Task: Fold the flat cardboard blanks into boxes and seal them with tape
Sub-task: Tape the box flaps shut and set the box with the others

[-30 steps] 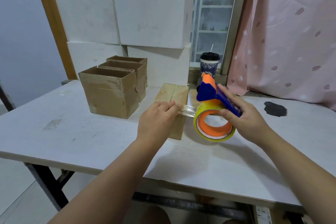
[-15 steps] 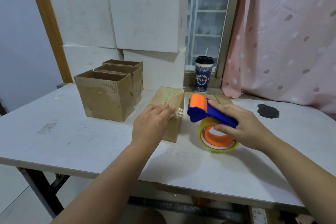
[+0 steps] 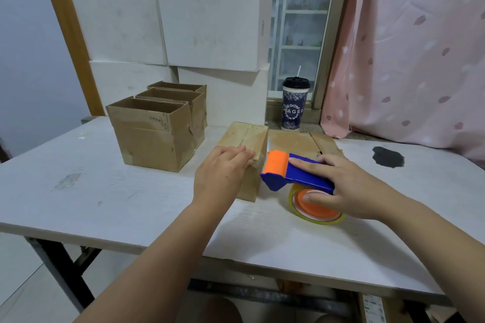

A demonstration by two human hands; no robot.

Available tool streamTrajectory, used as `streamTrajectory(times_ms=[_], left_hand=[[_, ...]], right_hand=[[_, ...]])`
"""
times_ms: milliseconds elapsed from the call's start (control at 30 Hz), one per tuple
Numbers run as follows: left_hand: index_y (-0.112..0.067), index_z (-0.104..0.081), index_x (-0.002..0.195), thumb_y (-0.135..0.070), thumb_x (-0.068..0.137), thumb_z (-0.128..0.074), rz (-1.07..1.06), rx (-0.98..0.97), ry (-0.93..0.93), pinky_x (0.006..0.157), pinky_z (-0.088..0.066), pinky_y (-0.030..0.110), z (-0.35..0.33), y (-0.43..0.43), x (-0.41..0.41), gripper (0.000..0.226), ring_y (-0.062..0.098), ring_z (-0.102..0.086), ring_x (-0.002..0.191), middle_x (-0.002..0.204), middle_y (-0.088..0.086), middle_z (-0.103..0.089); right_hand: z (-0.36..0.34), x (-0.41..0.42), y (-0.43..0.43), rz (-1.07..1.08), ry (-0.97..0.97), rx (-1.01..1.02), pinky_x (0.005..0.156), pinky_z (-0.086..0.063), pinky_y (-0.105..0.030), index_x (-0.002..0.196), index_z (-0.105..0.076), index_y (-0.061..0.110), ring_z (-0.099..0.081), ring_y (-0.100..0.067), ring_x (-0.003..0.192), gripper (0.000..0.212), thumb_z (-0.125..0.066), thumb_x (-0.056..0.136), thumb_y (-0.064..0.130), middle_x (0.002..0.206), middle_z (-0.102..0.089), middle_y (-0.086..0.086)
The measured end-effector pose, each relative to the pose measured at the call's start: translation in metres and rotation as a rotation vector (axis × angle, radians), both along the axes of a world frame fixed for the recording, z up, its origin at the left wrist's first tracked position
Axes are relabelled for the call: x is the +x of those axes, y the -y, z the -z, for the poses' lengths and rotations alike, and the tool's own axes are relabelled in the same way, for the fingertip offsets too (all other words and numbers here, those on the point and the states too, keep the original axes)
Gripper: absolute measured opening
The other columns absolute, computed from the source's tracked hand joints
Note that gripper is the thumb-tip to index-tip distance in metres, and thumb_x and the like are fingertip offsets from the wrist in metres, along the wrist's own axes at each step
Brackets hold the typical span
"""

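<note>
Hard to see: any tape strip between the tape dispenser (image 3: 296, 173) and the sealed box (image 3: 249, 139) is too clear to make out; the dispenser overlaps the flat blank (image 3: 294, 140)
Left grip (image 3: 224, 173): palm-down on the sealed box's near top edge, fingers laid flat, clasping nothing
Right grip (image 3: 351, 189): clenched round the dispenser's blue handle, tape roll (image 3: 317, 214) on the surface (image 3: 91, 191) just right of the box
Surface: white, scuffed, dark stain (image 3: 388, 156) far right
Room: pink curtain (image 3: 406, 47), lidded cup (image 3: 294, 107) by the window
Count: three open boxes (image 3: 152, 141) in a row, four white boxes (image 3: 210, 23) stacked behind
</note>
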State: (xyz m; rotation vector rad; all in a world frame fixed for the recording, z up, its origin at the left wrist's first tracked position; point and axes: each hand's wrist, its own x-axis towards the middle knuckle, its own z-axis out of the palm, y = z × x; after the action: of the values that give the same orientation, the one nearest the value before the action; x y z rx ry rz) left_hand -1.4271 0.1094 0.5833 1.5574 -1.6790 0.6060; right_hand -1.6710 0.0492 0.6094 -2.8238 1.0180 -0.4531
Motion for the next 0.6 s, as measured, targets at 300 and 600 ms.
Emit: streamTrajectory(times_ms=[300, 600], left_hand=[[-0.01, -0.067, 0.105, -0.021, 0.071, -0.074, -0.016, 0.141, 0.069, 0.077, -0.049, 0.038, 0.001, 0.0, -0.004, 0.036, 0.032, -0.06, 0.093, 0.105, 0.009, -0.067], [-0.02, -0.062, 0.115, -0.031, 0.073, -0.074, -0.028, 0.156, -0.123, 0.091, -0.043, 0.051, 0.001, 0.002, -0.028, 0.046, 0.036, -0.051, 0.102, 0.109, 0.017, -0.06]], right_hand=[[-0.051, 0.025, 0.002, 0.018, -0.127, 0.064, 0.087, -0.039, -0.028, 0.133, -0.04, 0.058, -0.045, -0.007, 0.095, 0.046, -0.047, 0.088, 0.059, 0.091, -0.046, 0.029], [-0.087, 0.049, 0.005, 0.094, -0.222, 0.13, 0.056, -0.035, -0.02, 0.119, -0.058, 0.054, -0.054, 0.002, 0.06, 0.031, -0.046, 0.09, 0.058, 0.06, -0.06, 0.022]])
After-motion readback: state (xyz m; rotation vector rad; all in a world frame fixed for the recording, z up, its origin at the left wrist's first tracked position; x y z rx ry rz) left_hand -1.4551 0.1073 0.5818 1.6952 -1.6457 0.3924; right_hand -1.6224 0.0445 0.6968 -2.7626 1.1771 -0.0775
